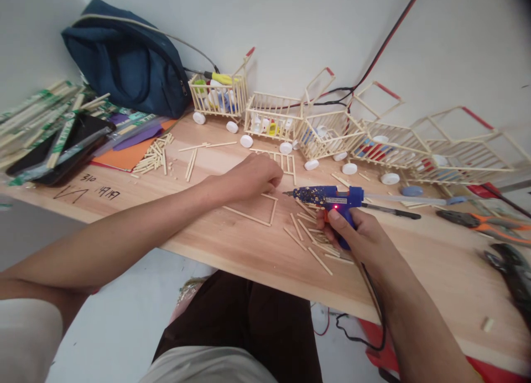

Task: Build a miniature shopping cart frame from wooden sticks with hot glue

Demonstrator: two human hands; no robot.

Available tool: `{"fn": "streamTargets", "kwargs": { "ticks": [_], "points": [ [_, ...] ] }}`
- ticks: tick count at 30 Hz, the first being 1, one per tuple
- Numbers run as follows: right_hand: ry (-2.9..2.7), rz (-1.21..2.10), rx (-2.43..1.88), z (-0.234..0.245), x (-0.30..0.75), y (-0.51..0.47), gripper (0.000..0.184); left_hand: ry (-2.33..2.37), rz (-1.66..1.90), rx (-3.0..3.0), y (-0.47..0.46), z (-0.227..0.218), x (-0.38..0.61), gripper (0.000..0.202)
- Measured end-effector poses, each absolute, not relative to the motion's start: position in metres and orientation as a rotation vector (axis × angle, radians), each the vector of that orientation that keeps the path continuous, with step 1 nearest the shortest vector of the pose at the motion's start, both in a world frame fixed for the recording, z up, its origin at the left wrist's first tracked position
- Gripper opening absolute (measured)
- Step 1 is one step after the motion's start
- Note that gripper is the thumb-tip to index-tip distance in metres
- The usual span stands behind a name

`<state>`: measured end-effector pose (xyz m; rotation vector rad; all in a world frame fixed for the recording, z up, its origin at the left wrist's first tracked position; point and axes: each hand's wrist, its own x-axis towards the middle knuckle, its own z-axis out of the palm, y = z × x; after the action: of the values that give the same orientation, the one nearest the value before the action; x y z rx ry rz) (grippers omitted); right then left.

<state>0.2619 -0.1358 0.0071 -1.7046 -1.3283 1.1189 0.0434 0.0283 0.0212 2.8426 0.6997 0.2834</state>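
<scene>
In my right hand point(352, 228) is a blue hot glue gun point(319, 197), gripped by its handle. A red light glows on its side, and its nozzle points left toward my other hand. My left hand point(259, 176) is closed with its fingers curled down; whatever they hold is hidden. Just below it lies a thin rectangular stick frame point(251, 216), partly covered by the hand. Behind it is a ladder-like stick panel point(286, 163). Short loose wooden sticks point(309, 236) are scattered under and left of the glue gun.
Several stick-built miniature carts point(274, 115) with white wheels line the wall. On the left are a blue bag point(128, 62), wrapped chopsticks point(37, 117) and a pile of short sticks point(153, 155). A black pen point(392, 210) and orange-handled pliers point(485, 221) lie on the right.
</scene>
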Motion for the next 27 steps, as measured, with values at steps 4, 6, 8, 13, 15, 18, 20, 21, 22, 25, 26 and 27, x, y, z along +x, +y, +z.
{"fn": "streamTargets", "kwargs": {
  "ticks": [4, 6, 8, 13, 15, 18, 20, 21, 22, 25, 26, 27],
  "points": [
    [-1.323, 1.116, -1.702, 0.007, 0.262, -0.136, 0.055, 0.710, 0.249, 2.870, 0.026, 0.022, 0.047, 0.012],
    [-1.337, 1.106, -1.704, 0.007, 0.262, -0.136, 0.054, 0.693, 0.249, 2.886, 0.027, 0.022, 0.048, 0.015],
    [-1.345, 1.101, -1.710, 0.008, 0.262, -0.137, 0.053, 0.647, 0.253, 2.869, 0.029, 0.024, 0.047, 0.016],
    [-1.322, 1.090, -1.714, 0.012, 0.258, -0.138, 0.054, 0.432, 0.207, 2.728, 0.039, 0.030, 0.038, 0.019],
    [-1.303, 1.076, -1.719, 0.015, 0.256, -0.138, 0.052, 0.381, 0.200, 2.696, 0.042, 0.030, 0.035, 0.018],
    [-1.306, 1.079, -1.731, 0.019, 0.253, -0.139, 0.053, 0.324, 0.221, 2.677, 0.044, 0.027, 0.034, 0.016],
    [-1.320, 1.087, -1.745, 0.020, 0.252, -0.139, 0.056, 0.285, 0.238, 2.670, 0.043, 0.024, 0.036, 0.017],
    [-1.319, 1.081, -1.753, 0.020, 0.252, -0.139, 0.056, 0.274, 0.239, 2.674, 0.043, 0.022, 0.038, 0.017],
    [-1.316, 1.077, -1.757, 0.020, 0.252, -0.139, 0.056, 0.274, 0.235, 2.687, 0.043, 0.021, 0.039, 0.017],
    [-1.313, 1.068, -1.767, 0.020, 0.252, -0.139, 0.053, 0.349, 0.231, 2.777, 0.042, 0.019, 0.041, 0.017],
    [-1.316, 1.067, -1.766, 0.019, 0.252, -0.139, 0.053, 0.395, 0.248, 2.805, 0.042, 0.020, 0.040, 0.017],
    [-1.322, 1.072, -1.766, 0.019, 0.253, -0.138, 0.054, 0.447, 0.279, 2.823, 0.042, 0.020, 0.039, 0.018]
  ]
}}
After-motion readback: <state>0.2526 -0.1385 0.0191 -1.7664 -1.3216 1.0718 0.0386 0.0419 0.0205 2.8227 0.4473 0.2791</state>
